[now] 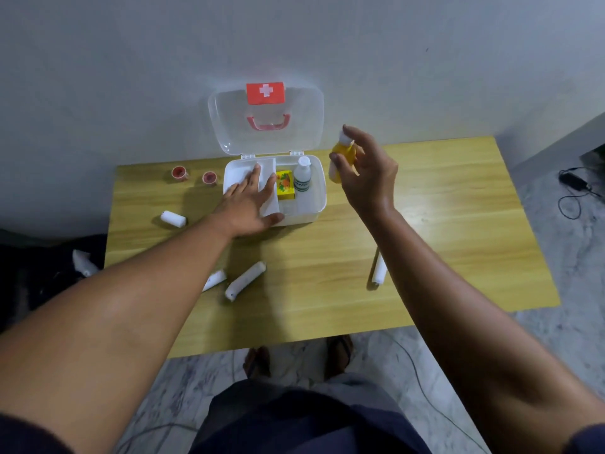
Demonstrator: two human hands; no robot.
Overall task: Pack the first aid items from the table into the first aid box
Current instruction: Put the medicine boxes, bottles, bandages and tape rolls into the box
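Note:
The white first aid box (319, 191) stands open at the table's back, its clear lid (304, 126) leaning on the wall. Inside it are a yellow carton (284, 189) and a white bottle (302, 174). My left hand (252, 204) lies flat, fingers spread, on the white tray in the box's left half. My right hand (363, 172) is raised to the right of the box, gripping a yellow bottle with a white cap (343, 152). Bandage rolls lie on the table: one at the left (173, 219), two near the front (245, 280), one under my right forearm (379, 273).
Two red tape rolls (179, 173) (209, 177) sit left of the box. The wooden table (442, 224) stands against a grey wall. A white roll (82, 262) lies off the table's left edge. Cables (573, 188) run on the floor at right.

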